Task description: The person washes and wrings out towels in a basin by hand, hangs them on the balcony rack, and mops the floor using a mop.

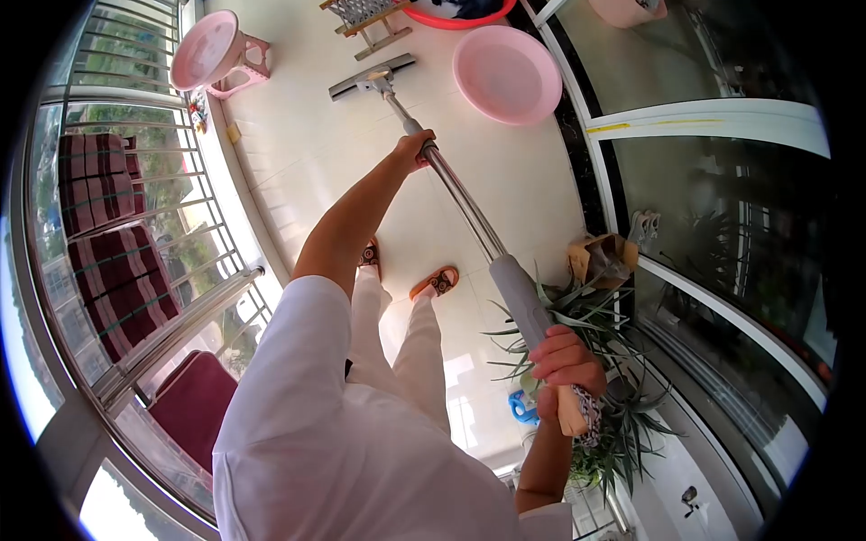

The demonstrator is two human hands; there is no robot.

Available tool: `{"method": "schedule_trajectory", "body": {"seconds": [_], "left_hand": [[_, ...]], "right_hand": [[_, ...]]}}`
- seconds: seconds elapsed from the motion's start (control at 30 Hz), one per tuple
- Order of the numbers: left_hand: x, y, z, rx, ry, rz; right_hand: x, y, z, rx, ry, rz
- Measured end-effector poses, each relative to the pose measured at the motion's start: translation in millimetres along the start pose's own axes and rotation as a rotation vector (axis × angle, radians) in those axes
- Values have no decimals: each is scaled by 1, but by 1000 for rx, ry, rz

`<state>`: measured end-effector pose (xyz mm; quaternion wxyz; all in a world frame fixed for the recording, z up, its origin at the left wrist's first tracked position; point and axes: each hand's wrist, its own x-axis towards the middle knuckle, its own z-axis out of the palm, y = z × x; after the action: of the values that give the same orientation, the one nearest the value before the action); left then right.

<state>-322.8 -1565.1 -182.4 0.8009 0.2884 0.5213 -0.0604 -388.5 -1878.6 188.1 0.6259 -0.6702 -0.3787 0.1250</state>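
Note:
A long-handled mop [465,203] slants across the view from the upper middle down to the right. My left hand [415,149] is closed round its shaft, just below the grey collar near the head. Lower right, my right hand [568,361] wraps the thick grey grip at the top end. The flat grey mop head [372,79] lies on the pale tiled floor [505,180], beyond my feet. A patterned band circles my right wrist. Spiky potted plants [586,316] are close beside and below the right hand.
A pink basin [507,75] sits on the floor near a red basin [456,13] and a wooden-framed stool [365,22]. Another pink basin [206,50] rests on a pink stool [244,70]. Plaid cloths [122,279] hang by the left railing. Cardboard box [603,260] and glass doors [722,198] stand right.

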Motion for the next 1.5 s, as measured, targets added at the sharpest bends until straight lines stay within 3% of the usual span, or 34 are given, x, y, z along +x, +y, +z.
{"method": "schedule_trajectory", "body": {"seconds": [0.13, 0.3, 0.5, 0.57, 0.67, 0.7, 0.8, 0.9, 0.97, 1.07, 1.13, 1.2, 1.33, 1.5], "left_hand": [[-29, -54, 42, 147, -6, -57], [-94, -160, 123, 181, -87, -180], [-171, -286, 186, 218, -173, -326], [-181, -286, 209, 244, -177, -369], [-182, -277, 234, 271, -220, -354], [-183, -275, 243, 277, -242, -346], [-160, -279, 283, 344, -271, -290], [-119, -277, 301, 425, -264, -185], [-76, -289, 303, 495, -244, -160], [-73, -289, 288, 621, -247, -189], [-84, -305, 272, 464, -300, -320], [-111, -327, 249, 336, -332, -367], [-178, -352, 185, 416, -399, -345], [-259, -374, 75, 335, -342, -428]], "right_hand": [[-39, -18, -48, -31, 46, 25], [-104, -88, -123, -158, 111, 136], [-158, -179, -160, -202, 384, 272], [-158, -188, -168, -208, 509, 276], [-175, -186, -181, -247, 487, 160], [-158, -175, -180, -186, 367, -45], [-185, -165, -181, -336, 560, 90], [-190, -123, -152, -449, 573, 116], [-189, -86, -116, -547, 611, 155], [-204, -74, -82, -540, 707, 210], [-217, -86, -70, -552, 738, 247], [-231, -108, -60, -551, 785, 279], [-249, -178, -28, -528, 857, 338], [-243, -248, 32, -457, 789, 174]]}}
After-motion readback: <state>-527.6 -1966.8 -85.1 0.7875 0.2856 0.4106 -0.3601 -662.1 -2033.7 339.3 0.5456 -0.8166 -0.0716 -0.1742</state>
